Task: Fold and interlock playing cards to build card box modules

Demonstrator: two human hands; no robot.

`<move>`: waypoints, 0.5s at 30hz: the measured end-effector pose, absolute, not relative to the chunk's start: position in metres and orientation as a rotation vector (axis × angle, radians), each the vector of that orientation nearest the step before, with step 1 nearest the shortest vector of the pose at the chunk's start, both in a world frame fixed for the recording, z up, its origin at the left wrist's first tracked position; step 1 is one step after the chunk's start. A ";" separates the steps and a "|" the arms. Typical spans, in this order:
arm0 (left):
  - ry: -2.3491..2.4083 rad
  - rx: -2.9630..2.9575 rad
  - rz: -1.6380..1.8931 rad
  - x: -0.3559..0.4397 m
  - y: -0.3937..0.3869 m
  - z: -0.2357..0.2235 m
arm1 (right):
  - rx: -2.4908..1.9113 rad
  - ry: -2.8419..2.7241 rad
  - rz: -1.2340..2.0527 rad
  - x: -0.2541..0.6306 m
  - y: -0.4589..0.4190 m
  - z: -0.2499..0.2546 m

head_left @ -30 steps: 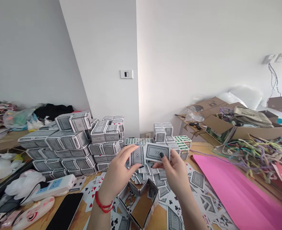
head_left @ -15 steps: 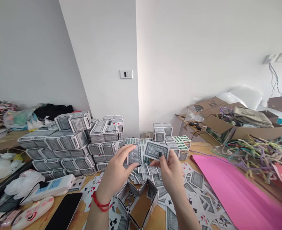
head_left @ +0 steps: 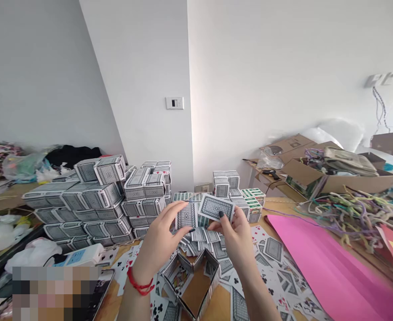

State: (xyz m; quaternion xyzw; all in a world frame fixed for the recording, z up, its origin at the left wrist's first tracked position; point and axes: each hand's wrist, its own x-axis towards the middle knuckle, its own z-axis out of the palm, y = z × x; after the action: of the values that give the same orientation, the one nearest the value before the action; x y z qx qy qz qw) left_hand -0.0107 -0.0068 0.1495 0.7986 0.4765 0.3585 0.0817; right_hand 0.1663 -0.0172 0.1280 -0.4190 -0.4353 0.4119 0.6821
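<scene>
My left hand [head_left: 163, 234] grips a grey-backed playing card [head_left: 185, 216] by its edges, fingers along the top and thumb below. Between thumb and fingers of my right hand [head_left: 235, 234], a second playing card [head_left: 214, 206] is tilted, patterned back towards me. The two cards meet or nearly meet side by side; whether they touch, I cannot tell. Just below my hands, a heart-shaped frame of folded cards [head_left: 213, 269] rests on the table. Loose playing cards [head_left: 273, 249] lie scattered around it, some face up and some face down.
Stacked card-covered blocks [head_left: 106, 196] rise at the left; smaller card blocks [head_left: 226, 183] stand beyond my hands. Pink paper [head_left: 313, 254] lies at the right, near tangled fuzzy stems [head_left: 346, 218] and a cardboard box [head_left: 357, 183]. A phone [head_left: 104, 290], partly covered by a pixelated patch, lies front left.
Both hands, still gripping their cards, have drifted slightly left, and the right card has tilted more. The dark phone at front left is now partly covered by a pixelated patch.
</scene>
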 end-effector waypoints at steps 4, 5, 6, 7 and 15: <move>1.428 2.392 1.071 -0.009 -0.007 0.149 | -0.929 -0.998 0.985 0.166 -0.018 0.129; 1.427 2.396 1.074 -0.009 -0.007 0.149 | -0.924 -0.999 1.001 0.166 -0.018 0.129; 1.426 2.399 1.077 -0.008 -0.006 0.149 | -0.922 -1.002 1.015 0.166 -0.017 0.128; 1.426 2.399 1.081 -0.008 -0.006 0.148 | -0.922 -1.007 1.027 0.166 -0.017 0.127; 1.433 2.396 1.113 -0.011 -0.003 0.148 | -0.969 -1.073 1.095 0.170 -0.015 0.124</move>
State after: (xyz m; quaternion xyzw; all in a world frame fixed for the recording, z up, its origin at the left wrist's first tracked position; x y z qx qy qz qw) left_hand -0.0108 -0.0029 0.1476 0.7954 0.4756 0.3694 0.0679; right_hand 0.1704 -0.0146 0.1242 -0.4208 -0.4660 0.4756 0.6162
